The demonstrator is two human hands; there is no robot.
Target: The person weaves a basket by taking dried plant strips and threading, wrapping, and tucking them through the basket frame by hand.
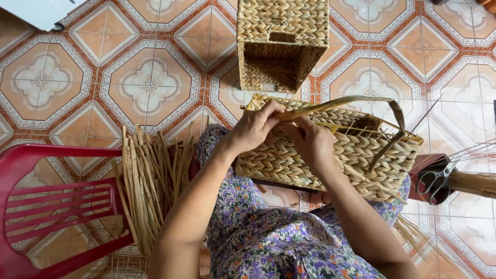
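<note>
A half-woven straw basket (pixel 361 155) rests on my lap, over a floral dress. My left hand (pixel 253 129) grips the basket's near-left rim and pinches a long flat straw strand (pixel 351 101) that arches over the open top. Just to its right, my right hand (pixel 310 142) presses on the woven side wall, fingers curled at the rim. Thin upright stakes stick out of the basket's unfinished top edge.
A finished woven basket (pixel 281 41) lies on its side on the patterned tile floor ahead. A bundle of dried straw strips (pixel 150 181) leans at my left beside a red plastic chair (pixel 57 206). Scissors (pixel 436 181) and more straw lie at right.
</note>
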